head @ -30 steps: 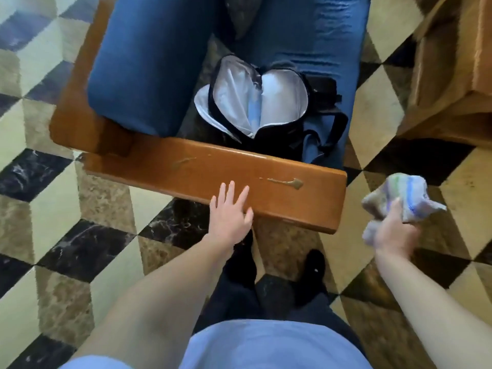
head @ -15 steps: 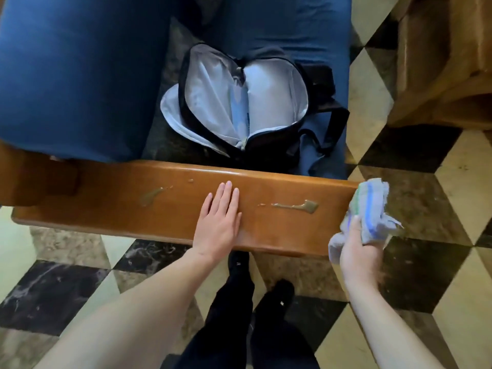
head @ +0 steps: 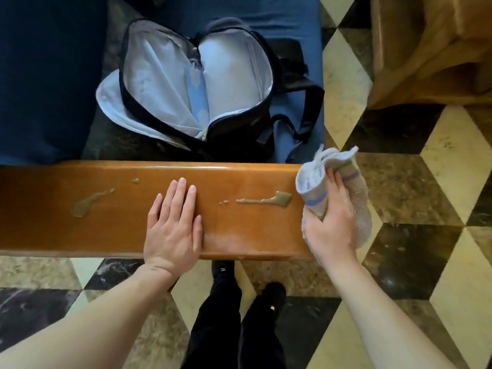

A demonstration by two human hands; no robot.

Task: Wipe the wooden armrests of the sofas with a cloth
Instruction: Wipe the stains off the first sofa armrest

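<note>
A glossy wooden armrest runs left to right across the middle of the view. Two greenish-brown smears lie on it, one near its right end and one to the left. My left hand rests flat on the armrest between the smears, fingers straight. My right hand grips a bunched white cloth with blue stripes at the armrest's right end, just right of the nearer smear.
An open black backpack with pale lining sits on the blue sofa seat behind the armrest. A blue cushion is at the left. Another wooden piece of furniture stands at top right on the chequered floor. My legs are below.
The view has closed in on the armrest. My left hand has settled flat on it. My right hand has brought the cloth in from the right to the armrest's end.
</note>
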